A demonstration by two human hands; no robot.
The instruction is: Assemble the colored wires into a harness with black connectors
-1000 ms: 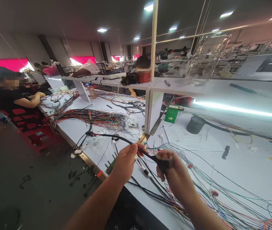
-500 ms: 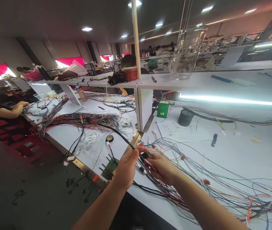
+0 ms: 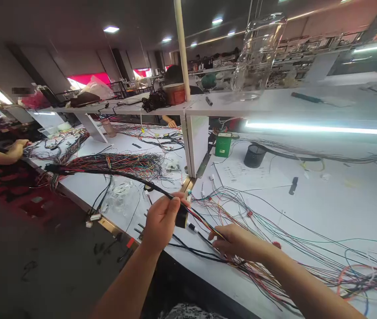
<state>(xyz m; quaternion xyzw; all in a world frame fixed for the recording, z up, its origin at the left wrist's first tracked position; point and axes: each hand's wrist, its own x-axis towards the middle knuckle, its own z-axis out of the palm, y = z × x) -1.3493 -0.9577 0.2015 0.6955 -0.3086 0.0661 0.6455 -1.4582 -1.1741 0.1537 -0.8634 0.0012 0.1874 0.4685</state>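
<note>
Bench (image 3: 308,208): white, strewn with loose coloured wires, one green box (image 3: 223,145) and one black cup (image 3: 254,155) far behind.
Harness (image 3: 115,173): one black-taped bundle, now swung out left over the bench edge, taping run apparently advanced.
Left hand (image 3: 160,221): grip clamped on harness and black tape roll (image 3: 182,216).
Right hand (image 3: 238,241): shifted lower, fingers pinched together on untaped strands.

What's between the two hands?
In the head view, a short run of coloured wires spans from the left hand to the right hand.
</note>
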